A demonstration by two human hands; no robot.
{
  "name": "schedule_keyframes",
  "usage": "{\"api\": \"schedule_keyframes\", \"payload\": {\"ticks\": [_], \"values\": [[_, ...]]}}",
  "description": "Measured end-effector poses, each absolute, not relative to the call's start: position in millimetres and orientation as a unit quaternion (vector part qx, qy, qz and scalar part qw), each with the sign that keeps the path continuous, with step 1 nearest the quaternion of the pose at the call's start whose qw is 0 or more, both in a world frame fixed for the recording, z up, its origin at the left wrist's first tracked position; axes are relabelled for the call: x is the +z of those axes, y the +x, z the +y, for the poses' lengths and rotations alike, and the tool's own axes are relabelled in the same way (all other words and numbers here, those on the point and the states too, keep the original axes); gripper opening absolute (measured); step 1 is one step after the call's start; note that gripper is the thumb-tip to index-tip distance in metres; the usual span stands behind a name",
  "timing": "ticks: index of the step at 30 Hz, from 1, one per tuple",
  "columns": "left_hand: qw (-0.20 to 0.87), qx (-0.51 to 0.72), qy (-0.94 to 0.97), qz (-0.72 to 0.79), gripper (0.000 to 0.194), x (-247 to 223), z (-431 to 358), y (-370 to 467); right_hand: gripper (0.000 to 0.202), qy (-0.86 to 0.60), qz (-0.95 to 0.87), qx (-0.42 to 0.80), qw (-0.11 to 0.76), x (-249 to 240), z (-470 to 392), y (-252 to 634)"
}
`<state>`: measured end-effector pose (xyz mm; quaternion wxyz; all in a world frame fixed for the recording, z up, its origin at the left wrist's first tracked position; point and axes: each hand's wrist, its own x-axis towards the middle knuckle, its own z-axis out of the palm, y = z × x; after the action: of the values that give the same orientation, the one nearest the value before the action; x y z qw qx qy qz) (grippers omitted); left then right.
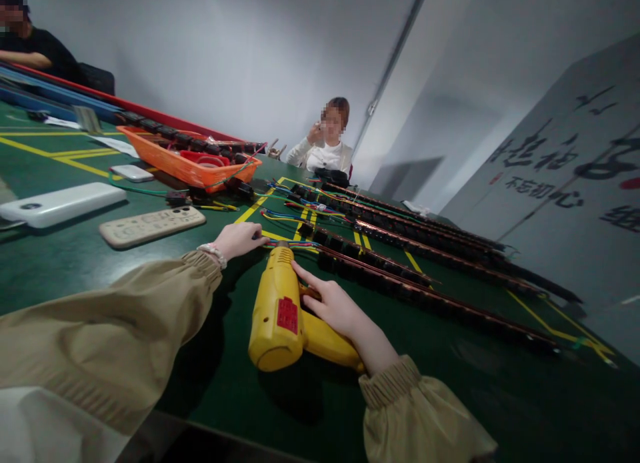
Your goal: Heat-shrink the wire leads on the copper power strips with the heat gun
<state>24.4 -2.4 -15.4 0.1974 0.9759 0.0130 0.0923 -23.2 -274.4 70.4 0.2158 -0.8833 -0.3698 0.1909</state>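
My right hand [336, 308] is wrapped round the handle of a yellow heat gun [274, 310], which has a red label on its side. The gun's nozzle points away from me, at a bundle of coloured wires [295, 244]. Those wires come out of the near end of a long dark strip of coils with copper-coloured wire [400, 286]. Left of the nozzle, my left hand [239, 240] pinches the free ends of the wires between its fingertips. The exact spot under the nozzle is hidden by the gun.
More long coil strips [425, 243] with wires lie behind on the green table [235, 410]. At the left are a patterned phone case [153, 227], a white device [65, 203] and an orange basket [185, 166] with coils. A person [327, 150] sits across; another [40, 53] is far left.
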Motion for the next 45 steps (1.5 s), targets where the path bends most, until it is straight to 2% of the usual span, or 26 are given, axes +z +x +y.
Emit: {"api": "schedule_keyframes", "payload": {"ticks": [5, 13, 19, 22, 29, 39, 45], "values": [[0.276, 0.089, 0.956, 0.035, 0.049, -21.3, 11.6, 26.4, 0.066, -0.878, -0.371, 0.202, 0.225, 68.4, -274.7, -21.2], [0.438, 0.142, 0.888, 0.008, 0.040, -36.1, 20.6, 35.7, 0.065, -0.888, -0.373, 0.195, 0.188, 71.4, -273.1, -21.1], [0.654, 0.177, 0.728, 0.106, 0.027, -22.7, 7.2, 33.9, 0.065, -0.890, -0.397, 0.158, 0.157, 73.0, -272.4, -21.6], [0.711, 0.212, 0.651, 0.159, 0.027, -15.0, -4.8, 35.4, 0.065, -0.888, -0.406, 0.140, 0.167, 70.4, -263.2, -21.7], [0.736, 0.316, 0.525, 0.289, 0.022, -6.2, -32.9, 43.1, 0.065, -0.881, -0.417, 0.117, 0.190, 63.6, -233.6, -15.4], [0.815, 0.245, 0.476, 0.222, 0.022, -10.0, -17.9, 40.6, 0.065, -0.893, -0.431, 0.050, 0.122, 67.1, -231.2, -7.0], [0.815, 0.232, 0.484, 0.220, 0.024, -12.7, -14.4, 44.4, 0.066, -0.872, -0.458, 0.062, 0.163, 64.5, -227.3, -9.4]]}}
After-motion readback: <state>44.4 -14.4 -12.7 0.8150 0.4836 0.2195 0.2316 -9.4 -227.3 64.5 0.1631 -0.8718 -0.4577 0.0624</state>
